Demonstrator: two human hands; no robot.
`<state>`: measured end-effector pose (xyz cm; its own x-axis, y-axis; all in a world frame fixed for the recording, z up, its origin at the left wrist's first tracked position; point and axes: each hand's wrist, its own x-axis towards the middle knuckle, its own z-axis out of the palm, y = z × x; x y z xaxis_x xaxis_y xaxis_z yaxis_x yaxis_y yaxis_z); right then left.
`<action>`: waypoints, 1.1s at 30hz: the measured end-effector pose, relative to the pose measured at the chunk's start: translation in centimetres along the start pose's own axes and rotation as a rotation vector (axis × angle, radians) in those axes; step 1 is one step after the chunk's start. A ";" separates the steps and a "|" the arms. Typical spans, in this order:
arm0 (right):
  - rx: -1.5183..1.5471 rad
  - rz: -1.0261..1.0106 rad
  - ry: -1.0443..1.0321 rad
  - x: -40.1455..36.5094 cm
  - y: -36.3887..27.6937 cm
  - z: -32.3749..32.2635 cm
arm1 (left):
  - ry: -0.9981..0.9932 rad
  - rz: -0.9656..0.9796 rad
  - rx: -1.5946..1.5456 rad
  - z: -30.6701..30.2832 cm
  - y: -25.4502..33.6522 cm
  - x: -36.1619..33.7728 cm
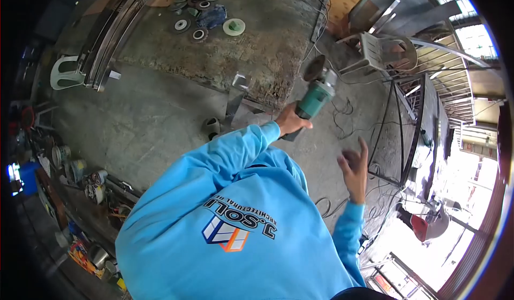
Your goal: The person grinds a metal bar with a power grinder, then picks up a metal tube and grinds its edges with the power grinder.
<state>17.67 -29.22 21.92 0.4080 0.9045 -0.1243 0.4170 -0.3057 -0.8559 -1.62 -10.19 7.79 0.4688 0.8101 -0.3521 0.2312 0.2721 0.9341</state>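
left hand point(290, 120) gripping the angle grinder point(317, 95) — its disc point(314, 67) sticking out past the knuckles | right hand point(355, 165) hanging released, fingers spreading — grinder lying beyond the fingertips, apart

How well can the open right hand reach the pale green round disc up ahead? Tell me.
Probably not: the right hand hangs open in mid-air, close in; the pale green round disc lies far off on the grimy work surface.

Angle grinder in hand over the workshop floor

The left hand point(292, 120) grips a green-bodied angle grinder point(317, 94) (dark disc at its far end); the right hand point(354, 166) spreads, fingers apart, nearby above the grey concrete floor point(150, 118).
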 end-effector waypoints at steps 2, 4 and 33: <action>0.249 0.033 0.065 2.8 -1.3 4.3 | -0.231 0.098 -0.110 1.4 2.4 -2.7; 0.311 -0.040 0.121 5.9 0.1 7.0 | -0.445 0.106 -0.324 2.2 4.2 -4.8; 0.229 0.115 0.284 1.2 -8.3 9.8 | 0.447 0.115 0.714 -20.1 -14.9 -3.5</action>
<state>6.78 -22.70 23.94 0.6641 0.7395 -0.1098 0.1760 -0.2973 -0.9384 -23.90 -6.65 -3.69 0.1763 0.9825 -0.0608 0.7555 -0.0955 0.6482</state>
